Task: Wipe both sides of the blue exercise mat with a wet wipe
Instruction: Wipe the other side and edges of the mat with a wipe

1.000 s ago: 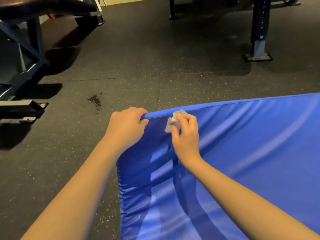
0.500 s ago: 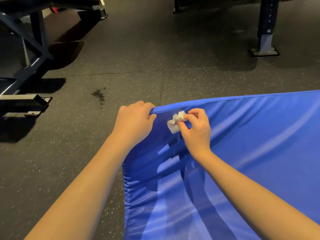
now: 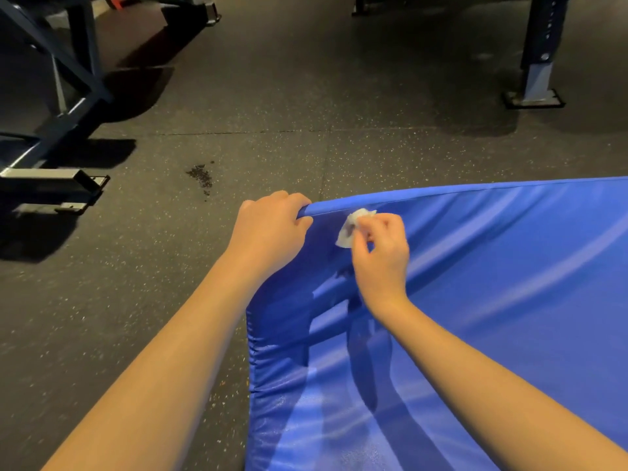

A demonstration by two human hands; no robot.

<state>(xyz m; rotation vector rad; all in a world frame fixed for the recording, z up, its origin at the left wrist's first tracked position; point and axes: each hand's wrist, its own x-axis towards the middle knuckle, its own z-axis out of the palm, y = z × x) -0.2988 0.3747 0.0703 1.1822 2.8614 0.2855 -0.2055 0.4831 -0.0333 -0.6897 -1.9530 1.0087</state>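
The left hand (image 3: 272, 229) grips the mat (image 3: 492, 300) at its far left corner, fingers curled over the raised edge. Just beside it, the right hand (image 3: 382, 251) pinches a crumpled wipe (image 3: 351, 229) against the mat's surface, above the speckled floor (image 3: 238, 96).

Open rubber floor (image 3: 339, 96) stretches toward 12 o'clock beyond the raised blue mat (image 3: 509, 300), which blocks 3 to 5 o'clock. A bench frame (image 3: 68, 107) crowds 10 o'clock; a rack post (image 3: 538, 62) stands at 1 o'clock.

Head-worn camera looks forward and down, close above the floor (image 3: 306, 96).
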